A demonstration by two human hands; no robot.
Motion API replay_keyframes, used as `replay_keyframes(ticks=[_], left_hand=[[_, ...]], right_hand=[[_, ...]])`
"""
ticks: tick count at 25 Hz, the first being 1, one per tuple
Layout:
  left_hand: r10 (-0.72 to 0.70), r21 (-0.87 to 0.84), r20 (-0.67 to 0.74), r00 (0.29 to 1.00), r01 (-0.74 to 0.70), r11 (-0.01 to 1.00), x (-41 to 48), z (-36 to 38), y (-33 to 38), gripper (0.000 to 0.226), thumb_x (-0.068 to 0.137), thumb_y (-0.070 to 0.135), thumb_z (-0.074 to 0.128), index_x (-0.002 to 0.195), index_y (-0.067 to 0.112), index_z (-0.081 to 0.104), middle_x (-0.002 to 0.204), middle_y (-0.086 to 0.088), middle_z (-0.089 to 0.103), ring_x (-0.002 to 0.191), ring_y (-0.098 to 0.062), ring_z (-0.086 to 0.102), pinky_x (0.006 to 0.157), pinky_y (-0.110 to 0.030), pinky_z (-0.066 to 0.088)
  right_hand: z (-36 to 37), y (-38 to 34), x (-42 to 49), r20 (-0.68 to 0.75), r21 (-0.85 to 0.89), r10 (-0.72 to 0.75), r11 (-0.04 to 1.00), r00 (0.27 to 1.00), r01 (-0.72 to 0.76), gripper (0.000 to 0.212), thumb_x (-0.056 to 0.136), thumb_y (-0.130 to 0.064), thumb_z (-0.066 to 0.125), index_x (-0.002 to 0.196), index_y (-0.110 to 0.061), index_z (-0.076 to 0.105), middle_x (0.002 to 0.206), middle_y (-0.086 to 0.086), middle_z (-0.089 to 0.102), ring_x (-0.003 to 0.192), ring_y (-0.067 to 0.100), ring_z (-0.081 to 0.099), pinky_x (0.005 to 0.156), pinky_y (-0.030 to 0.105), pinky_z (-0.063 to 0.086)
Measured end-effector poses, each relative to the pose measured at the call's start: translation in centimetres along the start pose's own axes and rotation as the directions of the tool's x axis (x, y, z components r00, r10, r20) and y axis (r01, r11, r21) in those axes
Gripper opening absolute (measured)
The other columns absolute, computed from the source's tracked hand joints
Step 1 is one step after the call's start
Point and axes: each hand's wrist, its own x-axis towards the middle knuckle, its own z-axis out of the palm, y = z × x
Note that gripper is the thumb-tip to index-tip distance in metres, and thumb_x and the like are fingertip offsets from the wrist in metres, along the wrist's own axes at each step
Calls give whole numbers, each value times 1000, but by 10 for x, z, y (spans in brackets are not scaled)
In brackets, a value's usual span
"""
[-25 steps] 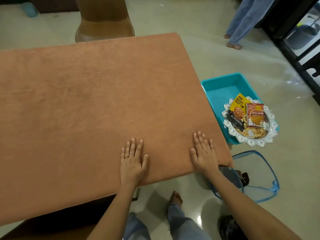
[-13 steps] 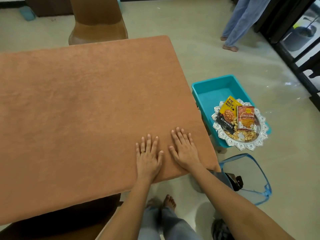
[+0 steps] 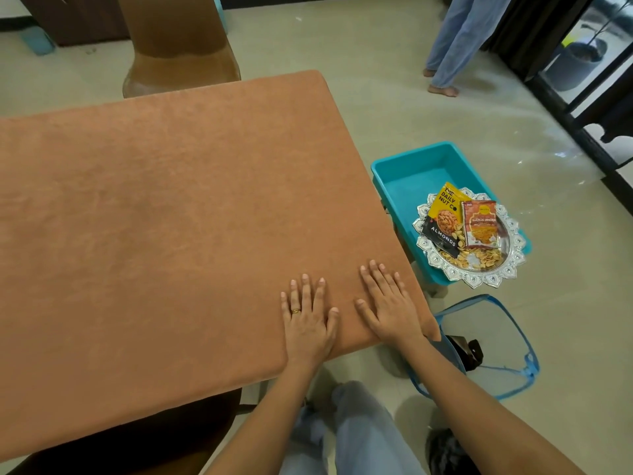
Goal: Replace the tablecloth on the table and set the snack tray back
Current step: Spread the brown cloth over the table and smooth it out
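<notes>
I count one tablecloth (image 3: 164,214), rust-orange, over one table. Two hands on it: left hand (image 3: 308,320), right hand (image 3: 388,303), one ring (image 3: 295,310) on the left. One silver snack tray (image 3: 510,265) holding two snack packets: one yellow-black almonds packet (image 3: 443,217), one red packet (image 3: 481,224). One teal bin (image 3: 407,180). One blue-framed mesh basket (image 3: 507,341). Two covered chairs: far chair (image 3: 178,46), near chair (image 3: 137,440). One other person's legs (image 3: 455,39).

teal plastic tub (image 3: 414,176), blue mesh hamper (image 3: 500,351), brown chair (image 3: 178,39), bystander's legs (image 3: 455,39)
</notes>
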Motion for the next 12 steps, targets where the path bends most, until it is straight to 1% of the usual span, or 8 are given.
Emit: replay_keyframes(ticks=[2, 4, 5, 6, 7, 8, 10, 12], left_hand=[[-20, -26, -1, 1000, 20, 999, -2, -3, 4, 58, 92, 50, 36, 143, 23, 43, 150, -9, 38, 139, -31, 32, 114, -45, 13], [-56, -90, -55, 997, 51, 995, 9, -12, 0, 53, 93, 50, 34, 136, 22, 49, 142, -7, 48, 129, -28, 45, 109, -44, 27], [-68, -116, -76, 995, 59, 992, 19, -16, -4, 53, 94, 49, 33, 136, 21, 49, 141, -6, 49, 127, -27, 47, 107, -43, 32], [-61, -110, -96, 994, 50, 993, 30, -19, -7, 54, 95, 48, 32, 139, 21, 46, 144, -6, 46, 130, -26, 44, 108, -42, 31], [-43, -82, -104, 994, 34, 996, 40, -19, -10, 56, 95, 49, 32, 143, 22, 41, 150, -5, 39, 136, -26, 38, 112, -42, 27], [-28, -54, -101, 994, 23, 998, 49, -17, -11, 58, 95, 50, 31, 147, 25, 35, 155, -5, 31, 142, -25, 29, 116, -42, 18], [-36, -29, -51, 998, 35, 999, 59, -11, -14, 62, 95, 55, 30, 151, 30, 24, 159, -3, 17, 147, -24, 15, 119, -43, 4], [-54, 11, -16, 998, 54, 998, 59, -6, -17, 65, 94, 57, 30, 152, 33, 17, 160, -2, 11, 148, -23, 9, 119, -43, -1]], right_hand=[[-1, 0, -3, 0, 22, 20, 1000, 1000, -20, 67, 95, -58, 21, 154, -27, 10, 160, -4, 7, 148, 13, 5, 120, 36, -4], [-2, -6, 6, -19, 25, 44, 999, 999, -44, 68, 96, -56, 20, 154, -23, 8, 160, -2, 3, 149, 15, 1, 120, 37, -5], [-4, -10, 16, -33, 35, 35, 999, 999, -34, 67, 97, -53, 21, 154, -21, 8, 160, -1, 2, 149, 15, -1, 120, 38, -3], [-5, -15, 30, -38, 55, 9, 998, 999, -7, 66, 98, -50, 22, 154, -19, 8, 160, 1, 2, 148, 14, -3, 120, 38, -2], [-6, -19, 44, -31, 70, -26, 997, 999, 28, 65, 98, -49, 23, 154, -19, 8, 161, 1, 2, 148, 14, -4, 120, 38, 0], [-6, -21, 56, -12, 73, -60, 995, 998, 61, 65, 98, -48, 22, 154, -19, 9, 161, 1, 3, 148, 14, -4, 120, 40, 1], [-4, -14, 72, 28, 47, -90, 995, 996, 89, 67, 97, -52, 23, 154, -20, 10, 161, -1, 4, 148, 14, -1, 120, 42, 5], [-2, 1, 71, 26, 19, -66, 998, 997, 66, 69, 96, -54, 27, 154, -21, 11, 161, -3, 5, 149, 13, 2, 120, 40, 5]])
